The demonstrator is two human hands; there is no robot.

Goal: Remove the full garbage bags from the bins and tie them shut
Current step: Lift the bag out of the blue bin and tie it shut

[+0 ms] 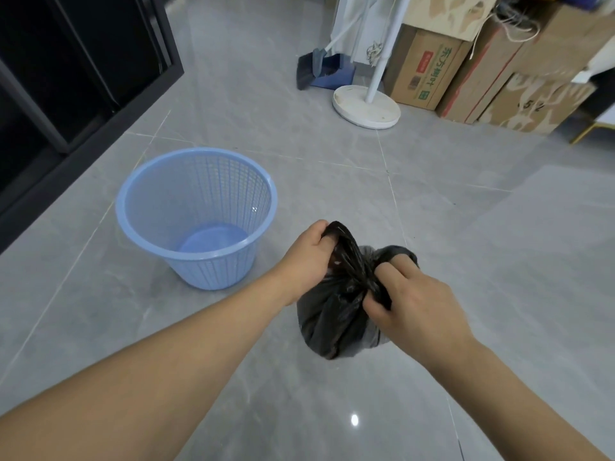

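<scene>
A full black garbage bag (pixel 329 324) sits on the grey tiled floor in front of me. My left hand (pixel 307 257) grips one gathered end of the bag's top and holds it up. My right hand (pixel 412 304) pinches the twisted neck and the other end of the bag, where the plastic bunches together. To the left of the bag stands a light blue plastic mesh bin (pixel 196 217), upright, with no bag inside it; its bare bottom shows.
A black cabinet (pixel 66 78) runs along the left side. At the back stand a white fan base (pixel 366 108), a blue dustpan with a broom (pixel 319 71) and stacked cardboard boxes (pixel 466 68). Grey floor tiles spread around the bin and bag.
</scene>
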